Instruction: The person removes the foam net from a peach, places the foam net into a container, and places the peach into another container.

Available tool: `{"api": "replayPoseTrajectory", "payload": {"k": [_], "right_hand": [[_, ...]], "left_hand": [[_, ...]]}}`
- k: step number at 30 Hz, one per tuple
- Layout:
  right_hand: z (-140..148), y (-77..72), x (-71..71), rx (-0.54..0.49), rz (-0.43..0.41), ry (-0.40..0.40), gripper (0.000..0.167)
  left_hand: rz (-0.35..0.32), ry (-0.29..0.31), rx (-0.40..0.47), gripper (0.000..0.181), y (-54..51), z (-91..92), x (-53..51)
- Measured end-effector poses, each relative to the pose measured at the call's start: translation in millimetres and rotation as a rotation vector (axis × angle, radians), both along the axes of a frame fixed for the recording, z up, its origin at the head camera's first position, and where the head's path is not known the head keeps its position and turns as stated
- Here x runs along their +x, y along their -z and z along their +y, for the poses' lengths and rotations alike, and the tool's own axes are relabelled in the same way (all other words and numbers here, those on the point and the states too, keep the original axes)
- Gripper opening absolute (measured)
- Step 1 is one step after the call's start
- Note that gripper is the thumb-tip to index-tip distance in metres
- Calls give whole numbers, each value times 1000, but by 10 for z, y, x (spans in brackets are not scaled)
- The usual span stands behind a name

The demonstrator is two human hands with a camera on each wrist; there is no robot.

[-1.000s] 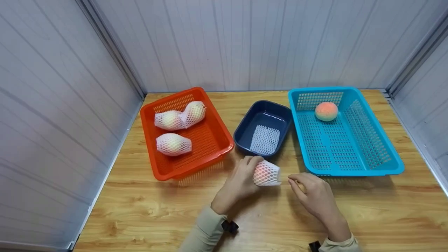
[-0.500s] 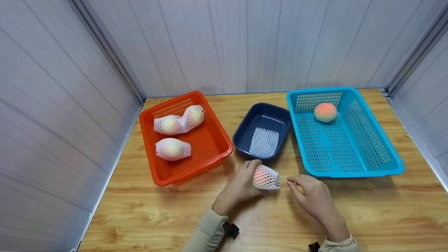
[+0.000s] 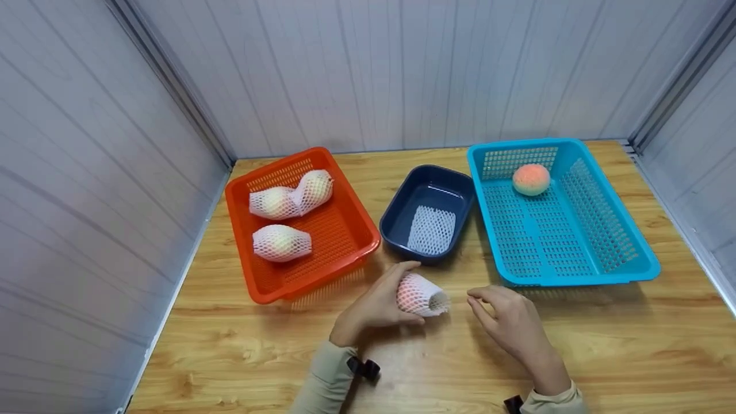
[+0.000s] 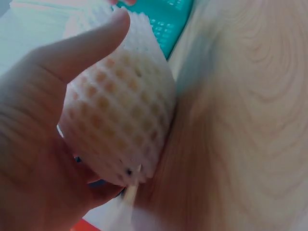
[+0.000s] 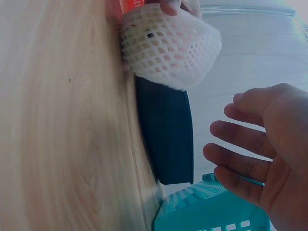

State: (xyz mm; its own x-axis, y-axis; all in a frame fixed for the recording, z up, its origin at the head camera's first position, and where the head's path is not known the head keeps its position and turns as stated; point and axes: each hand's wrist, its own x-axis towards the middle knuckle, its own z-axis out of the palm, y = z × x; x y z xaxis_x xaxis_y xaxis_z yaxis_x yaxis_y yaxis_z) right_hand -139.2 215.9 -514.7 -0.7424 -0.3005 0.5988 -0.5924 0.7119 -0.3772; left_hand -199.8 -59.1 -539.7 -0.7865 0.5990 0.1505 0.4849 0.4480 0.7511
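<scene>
My left hand (image 3: pixel 376 302) holds a peach in a white foam net sleeve (image 3: pixel 415 294) just above the wooden table. The thumb lies along its near side in the left wrist view, where the netted peach (image 4: pixel 120 110) fills the middle. The sleeve's open end faces right, toward my right hand (image 3: pixel 512 322). That hand holds nothing; its fingers (image 5: pixel 240 137) are loosely extended, apart from the sleeve, in the right wrist view. A bare peach (image 3: pixel 531 179) lies in the blue basket (image 3: pixel 575 282). Several netted fruits (image 3: pixel 282 242) lie in the red basket (image 3: pixel 310 282).
Between the two baskets stands a dark blue tub (image 3: pixel 397 201) with a flat foam net sleeve (image 3: pixel 432 230) inside. Pale panel walls (image 3: pixel 345 75) close off the back and sides of the wooden table (image 3: pixel 241 356).
My left hand has shifted slightly left and turned the netted peach, so the sleeve's open end shows more. The right hand has hardly moved. The head view has shifted a little.
</scene>
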Motion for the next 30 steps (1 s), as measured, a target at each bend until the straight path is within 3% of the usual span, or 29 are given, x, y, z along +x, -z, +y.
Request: {"api": "replayPoseTrajectory", "payload": {"k": [5,9,13,20,30], "right_hand": [[-26,16,0,1,2,-12,12],[-57,4,-4,-13,10,-35,12],[-103,-17,-5,-42,0,-82,14],[-224,-24,-44,-125,-31,-187,18],[-318,-39,-190,-170,15,-317,25]], "left_hand": [[-108,51,5,104,4,-118,-8],[-139,61,28,99,5,-147,-28],[-159,36,50,90,21,-134,-51],[-146,2,117,83,71,-115,-68],[-93,52,201,82,13,-35,-20]]}}
